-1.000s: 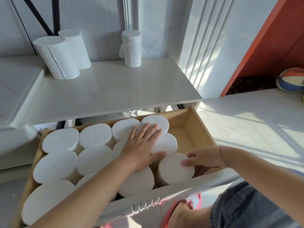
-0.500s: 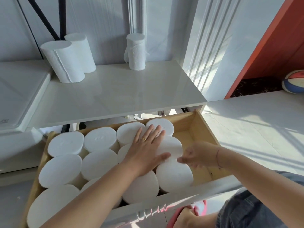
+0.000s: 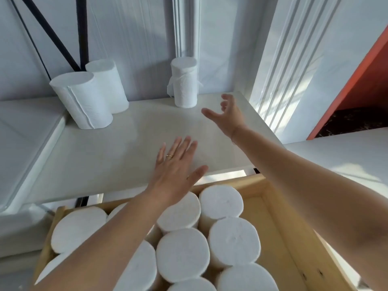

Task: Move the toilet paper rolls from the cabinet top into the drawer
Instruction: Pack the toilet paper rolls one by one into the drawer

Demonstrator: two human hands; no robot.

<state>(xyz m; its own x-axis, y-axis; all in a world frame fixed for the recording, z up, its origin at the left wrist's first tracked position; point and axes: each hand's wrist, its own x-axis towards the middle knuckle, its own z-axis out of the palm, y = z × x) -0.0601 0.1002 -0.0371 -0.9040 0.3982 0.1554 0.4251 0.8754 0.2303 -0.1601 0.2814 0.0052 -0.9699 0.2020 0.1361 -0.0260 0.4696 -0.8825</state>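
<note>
Three white toilet paper rolls stand upright on the white cabinet top (image 3: 117,152): a big one (image 3: 83,101) at the back left, a second (image 3: 109,87) right behind it, and a slimmer roll (image 3: 184,82) with loose wrapping at the back centre. The open wooden drawer (image 3: 279,225) below holds several upright rolls (image 3: 182,255) packed together. My right hand (image 3: 227,114) is open, fingers curled, over the cabinet top just right of the slim roll, not touching it. My left hand (image 3: 176,164) is open and flat above the cabinet's front edge. Both hands are empty.
A white appliance lid (image 3: 25,131) adjoins the cabinet on the left. Black bars (image 3: 81,32) lean on the wall behind the rolls. An orange-red panel (image 3: 357,80) stands at the right. The drawer's right side shows a strip of bare wood.
Both hands have lifted out of the drawer and moved up over the cabinet top; the right hand now nears the slim roll. The view has tilted forward.
</note>
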